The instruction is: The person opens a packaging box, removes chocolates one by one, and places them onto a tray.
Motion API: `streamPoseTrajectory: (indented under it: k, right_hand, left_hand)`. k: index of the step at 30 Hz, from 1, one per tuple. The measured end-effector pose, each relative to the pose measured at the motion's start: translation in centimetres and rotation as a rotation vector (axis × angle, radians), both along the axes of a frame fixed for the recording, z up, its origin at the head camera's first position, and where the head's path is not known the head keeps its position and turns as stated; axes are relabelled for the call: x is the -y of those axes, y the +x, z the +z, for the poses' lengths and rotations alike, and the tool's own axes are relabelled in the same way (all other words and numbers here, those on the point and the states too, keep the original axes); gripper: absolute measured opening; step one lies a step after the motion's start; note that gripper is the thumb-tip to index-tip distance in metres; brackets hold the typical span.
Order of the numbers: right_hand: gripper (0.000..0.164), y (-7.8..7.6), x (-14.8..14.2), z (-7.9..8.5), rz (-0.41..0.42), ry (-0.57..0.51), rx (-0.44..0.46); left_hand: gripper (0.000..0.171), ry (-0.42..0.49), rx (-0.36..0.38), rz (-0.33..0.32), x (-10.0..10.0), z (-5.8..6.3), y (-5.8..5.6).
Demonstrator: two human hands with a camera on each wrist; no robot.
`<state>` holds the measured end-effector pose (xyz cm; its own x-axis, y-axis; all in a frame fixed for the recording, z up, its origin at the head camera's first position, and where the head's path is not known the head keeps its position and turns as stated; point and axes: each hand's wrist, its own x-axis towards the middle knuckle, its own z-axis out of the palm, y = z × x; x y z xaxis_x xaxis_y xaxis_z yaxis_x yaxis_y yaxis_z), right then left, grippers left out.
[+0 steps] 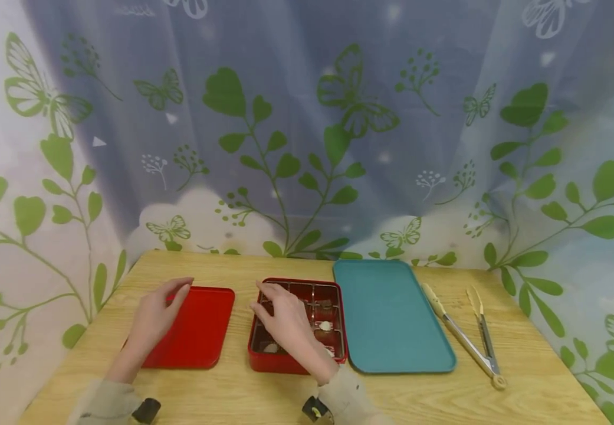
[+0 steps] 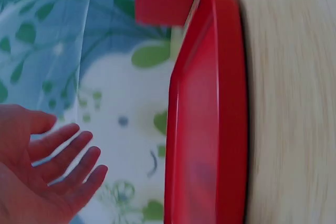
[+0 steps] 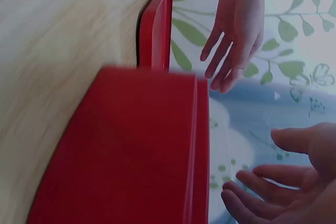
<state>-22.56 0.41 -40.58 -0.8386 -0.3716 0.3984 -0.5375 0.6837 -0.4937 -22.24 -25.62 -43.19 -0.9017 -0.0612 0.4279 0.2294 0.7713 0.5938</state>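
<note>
The box (image 1: 280,362) is sitting near the middle of the desk (image 1: 206,401), between the two trays, its open top facing up and its dividers showing. From the head view its outline is looking close to square, so which way its long axis is running cannot be told. Small pale pieces (image 1: 325,325) are lying in some compartments; what they are is too small to tell.

The right hand (image 1: 285,313) is much the nearer one: it is hovering over the box's left part, hiding several compartments, so the box is lying below it and out to its right. Its fingers are hanging apart and loosely bent, and the right wrist view is showing them clear of the wall and holding nothing.

The left hand (image 1: 153,316) is hanging above the left side of the red tray (image 1: 200,327), its fingers spread and carrying nothing; from there the box is lying to the right, past that tray and a strip of desk.

On the box's other side, the teal tray (image 1: 394,319) is lying just beside it, its long axis pointing away from the person. Farther right, the tongs (image 1: 467,340) are resting with their arms spread, tips away from the person.
</note>
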Motion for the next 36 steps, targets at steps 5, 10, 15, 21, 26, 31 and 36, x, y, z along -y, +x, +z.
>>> streamPoseTrajectory:
  k: [5, 10, 15, 21, 26, 31, 36]
  right_hand:
    - [0.056, -0.6, -3.7, 0.1, -0.08, -0.028, -0.022]
    - [0.063, -1.7, -8.5, 0.4, -0.182, -0.019, -0.067]
    - [0.068, -2.5, -14.1, 0.8, -0.266, 0.0, -0.091]
    - [0.076, -3.1, -21.2, 0.5, -0.372, 0.059, -0.132]
    - [0.081, -3.5, -26.4, -0.3, -0.479, 0.089, -0.126]
    - [0.089, -3.7, -30.6, -1.3, -0.608, 0.164, 0.01]
    - [0.099, -4.0, -34.2, -2.5, -0.668, 0.22, 0.229]
  left_hand:
    - [0.043, -0.029, 0.027, -0.102, -3.6, 0.1, -0.3]
    - [0.054, -0.119, 0.066, -0.217, -6.8, -0.3, -0.7]
    - [0.058, -0.187, 0.096, -0.31, -8.6, -1.0, -0.8]
    - [0.064, -0.211, 0.129, -0.338, -9.3, -1.9, -0.9]
    - [0.068, -0.253, 0.135, -0.345, -9.9, -2.2, -1.1]
    - [0.07, -0.283, 0.121, -0.324, -10.6, -2.1, -1.0]
    - [0.072, -0.286, 0.138, -0.299, -11.0, -2.4, -1.0]
